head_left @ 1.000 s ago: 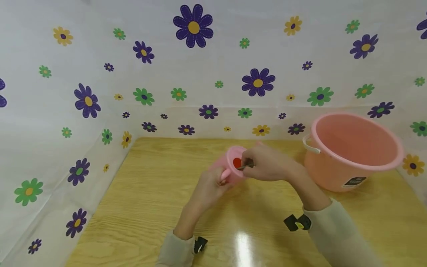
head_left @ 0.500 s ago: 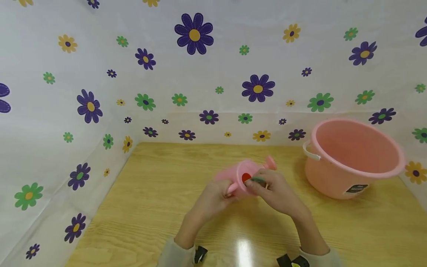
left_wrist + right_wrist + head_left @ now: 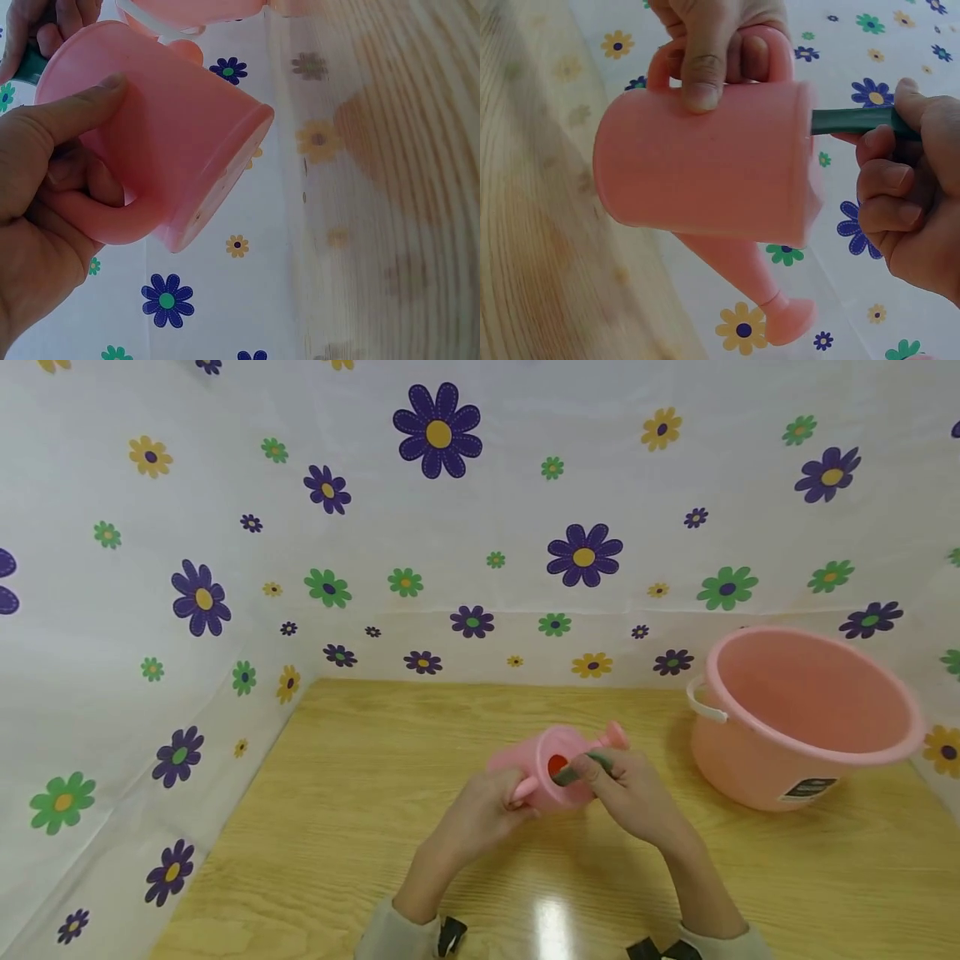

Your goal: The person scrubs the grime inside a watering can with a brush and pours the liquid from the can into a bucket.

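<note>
My left hand grips the handle of a pink toy watering can, its thumb laid along the can's side. The can is tipped over on its side, clear of the table, its mouth facing my right hand. That hand pinches a green handle between thumb and fingers. The handle's far end runs into the can's mouth, where the rest of the tool is hidden. Something red shows inside the opening. The spout with its round rose points away to the right in the head view.
A large pink bucket with a white handle stands on the wooden table at the right. A flower-print sheet hangs behind and along the left side.
My right hand has turned and drawn back from the can's mouth, so more of the green handle shows. The can has shifted slightly right, and its spout has come into view.
</note>
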A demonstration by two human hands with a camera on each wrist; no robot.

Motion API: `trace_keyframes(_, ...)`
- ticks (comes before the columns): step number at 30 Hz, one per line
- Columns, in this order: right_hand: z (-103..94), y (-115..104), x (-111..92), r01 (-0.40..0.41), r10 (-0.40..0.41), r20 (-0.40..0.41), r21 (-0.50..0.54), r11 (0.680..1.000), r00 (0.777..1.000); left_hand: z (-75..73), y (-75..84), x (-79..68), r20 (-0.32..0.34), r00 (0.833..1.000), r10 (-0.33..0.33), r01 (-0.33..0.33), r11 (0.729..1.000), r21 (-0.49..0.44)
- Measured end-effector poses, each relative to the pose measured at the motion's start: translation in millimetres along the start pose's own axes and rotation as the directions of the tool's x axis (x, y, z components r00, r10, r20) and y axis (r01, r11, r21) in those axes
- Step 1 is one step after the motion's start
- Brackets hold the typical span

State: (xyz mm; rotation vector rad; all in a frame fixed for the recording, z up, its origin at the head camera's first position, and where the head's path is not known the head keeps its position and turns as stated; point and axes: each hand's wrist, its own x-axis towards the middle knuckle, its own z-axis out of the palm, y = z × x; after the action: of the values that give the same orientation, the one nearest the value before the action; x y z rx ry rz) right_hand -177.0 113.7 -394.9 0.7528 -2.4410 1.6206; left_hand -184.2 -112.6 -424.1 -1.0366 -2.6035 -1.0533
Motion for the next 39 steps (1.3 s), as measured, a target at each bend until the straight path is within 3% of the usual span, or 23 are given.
trace_keyframes(4,-1.5,-1.5,1.7,-0.009,0.012,-0.048,0.070,0.998,0.999,-1.2,-0.4,3.5,-0.001,1.000,-0.017,0.017,1.000,0.005)
trace_keyframes(12,15.4,-3.8,0.3,-0.190,0.205,-0.077,0.170,0.967,0.976,0.4,-5.2,-0.2,-0.024,0.998,-0.057,0.056,0.998,-0.017)
trace_keyframes(16,17.2,-6.2,0.0,-0.179,0.220,-0.149,0.249,0.952,0.964,-1.1,-7.5,-1.0,-0.049,0.997,-0.058,0.058,0.998,0.007)
trace_keyframes(22,26.2,-5.2,6.7,-0.151,0.208,-0.176,0.289,0.945,0.962,-0.9,-10.1,2.2,-0.080,0.995,-0.055,0.055,0.998,-0.002)
trace_keyframes(29,33.1,-6.4,6.1,-0.190,0.303,-0.295,0.357,0.914,0.906,5.5,-12.6,-0.1,-0.068,0.994,-0.085,0.082,0.995,-0.050)
trace_keyframes(34,41.8,-5.5,6.8,-0.182,0.299,-0.290,0.369,0.911,0.909,6.9,-13.2,0.8,-0.088,0.995,-0.043,0.042,0.999,-0.014)
trace_keyframes(39,36.3,-10.1,7.9,-0.203,0.337,-0.339,0.374,0.905,0.878,6.9,-10.7,5.5,-0.109,0.990,-0.085,0.086,0.996,-0.001)
